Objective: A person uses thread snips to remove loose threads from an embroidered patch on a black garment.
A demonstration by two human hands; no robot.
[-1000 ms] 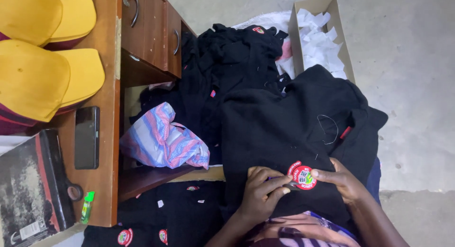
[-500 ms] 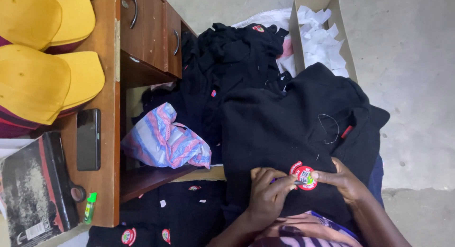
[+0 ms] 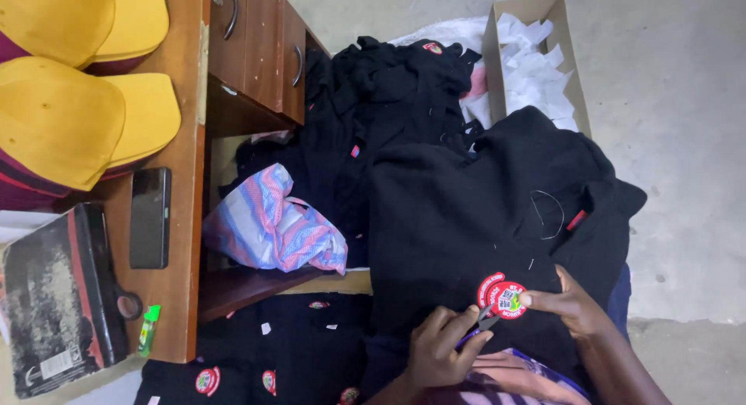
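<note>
Right grip: right hand [image 3: 571, 304] pinches the edge of a round red badge [image 3: 503, 295] between thumb and fingertips, holding it against the black garment [image 3: 466, 211] spread over the lap.
Left grip: left hand [image 3: 441, 349] is curled closed around small scissors [image 3: 483, 322], whose tip sits at the badge's lower left edge; how far the blades gape cannot be told.
Badge: red rim, pale centre with a small green and dark patch, lying flat on the dark cloth, near the lower middle of the view.
Change since earlier: a second ago the left fingers lay flat on the cloth beside the badge; now they are bunched lower down around the scissors. The right hand has kept its pinch, and the badge sits in much the same spot on the garment.
Garment: black, heaped, with a thin loop of thread [image 3: 548, 214] and a small red tag near its right side.
Tabletop [image 3: 183, 242]: wooden, to the left, carrying yellow caps [image 3: 70, 117], a dark phone [image 3: 149, 217], a black box [image 3: 58, 296] and a small green tube [image 3: 148, 329].
Floor: more black clothes [image 3: 373, 86] with badges, a striped pink and blue cloth [image 3: 272, 222], and a cardboard box [image 3: 535, 47] of white paper scraps.
</note>
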